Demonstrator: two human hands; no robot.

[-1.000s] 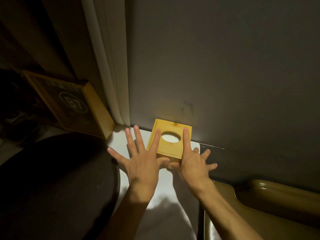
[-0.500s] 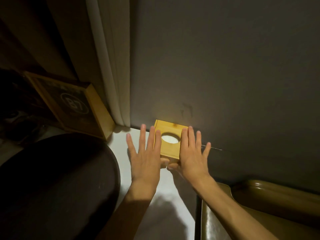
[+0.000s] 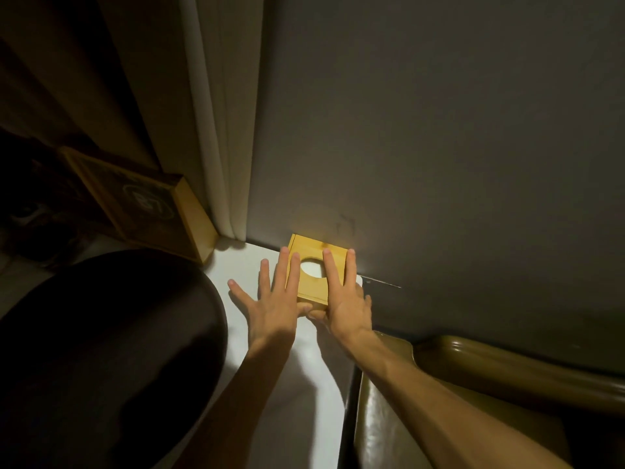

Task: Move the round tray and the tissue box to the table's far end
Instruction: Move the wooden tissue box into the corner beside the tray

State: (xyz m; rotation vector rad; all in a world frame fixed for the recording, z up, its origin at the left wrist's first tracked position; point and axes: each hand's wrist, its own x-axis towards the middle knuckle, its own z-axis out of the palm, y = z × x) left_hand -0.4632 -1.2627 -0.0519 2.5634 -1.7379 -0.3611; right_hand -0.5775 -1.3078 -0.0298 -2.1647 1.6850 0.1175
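Dim corner, white tabletop: we are pressing tissue box against wall, left hand and right hand flat, fingers spread, grip open, squaring it at far end.

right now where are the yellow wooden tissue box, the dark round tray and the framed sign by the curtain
yellow wooden tissue box [image 3: 313,292]: head view, on its top panel below the round opening.
dark round tray [image 3: 101,350]: head view, on its dark surface.
framed sign [image 3: 194,220]: head view, on its light wooden right edge.
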